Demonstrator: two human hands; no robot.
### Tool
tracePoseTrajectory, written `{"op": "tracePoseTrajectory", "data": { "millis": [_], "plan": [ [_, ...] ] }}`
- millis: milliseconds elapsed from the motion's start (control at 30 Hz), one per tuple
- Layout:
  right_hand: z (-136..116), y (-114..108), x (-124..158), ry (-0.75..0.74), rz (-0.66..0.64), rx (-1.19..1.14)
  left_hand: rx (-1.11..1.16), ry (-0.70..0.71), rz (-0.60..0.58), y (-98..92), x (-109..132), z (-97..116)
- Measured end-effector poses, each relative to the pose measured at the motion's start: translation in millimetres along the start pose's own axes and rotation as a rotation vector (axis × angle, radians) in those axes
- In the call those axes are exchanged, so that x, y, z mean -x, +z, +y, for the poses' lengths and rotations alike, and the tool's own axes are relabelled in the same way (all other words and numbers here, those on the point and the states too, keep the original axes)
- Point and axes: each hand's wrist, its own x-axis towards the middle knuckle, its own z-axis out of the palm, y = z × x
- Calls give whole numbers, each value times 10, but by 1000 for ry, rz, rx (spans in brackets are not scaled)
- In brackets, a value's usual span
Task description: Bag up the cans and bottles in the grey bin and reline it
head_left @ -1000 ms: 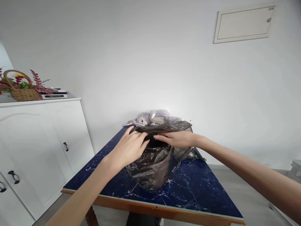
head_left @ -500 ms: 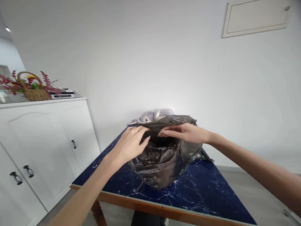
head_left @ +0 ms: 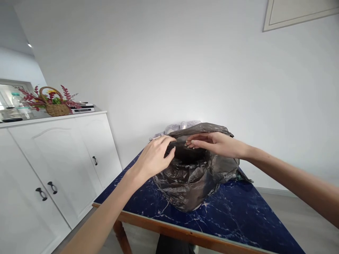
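A thin black plastic garbage bag [head_left: 185, 190] covers a round, bin-like shape on the table, with its dark mouth facing me. The bag's far edge stands up behind my hands. At the left of the mouth is my left hand [head_left: 157, 155], thumb apart from its stretched fingers, against the bag's edge. My right hand [head_left: 215, 143] reaches over the mouth from the right, fingers pointing left and loosely curved with a gap to the thumb. Nothing shows gripped in either hand. What lies inside the bag is hidden in shadow.
The bag stands on a dark blue marbled table [head_left: 238, 208] with a wooden edge. A grey plush toy [head_left: 173, 127] lies behind it against the wall. To the left, a white cabinet [head_left: 66, 158] carries a flower basket [head_left: 57, 109] and a plastic bottle [head_left: 16, 100].
The whole scene has shifted to the right as my view turned left. Both hands stay at the bag's mouth; its far edge stands a little higher and the mouth looks wider.
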Motion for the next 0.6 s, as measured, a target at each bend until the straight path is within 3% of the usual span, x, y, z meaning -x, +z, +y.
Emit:
{"op": "tracePoseTrajectory", "data": {
  "millis": [600],
  "plan": [
    [107,-45,-10,-64,56,-160,37,10,37,-58,-50,23]
  ]
}}
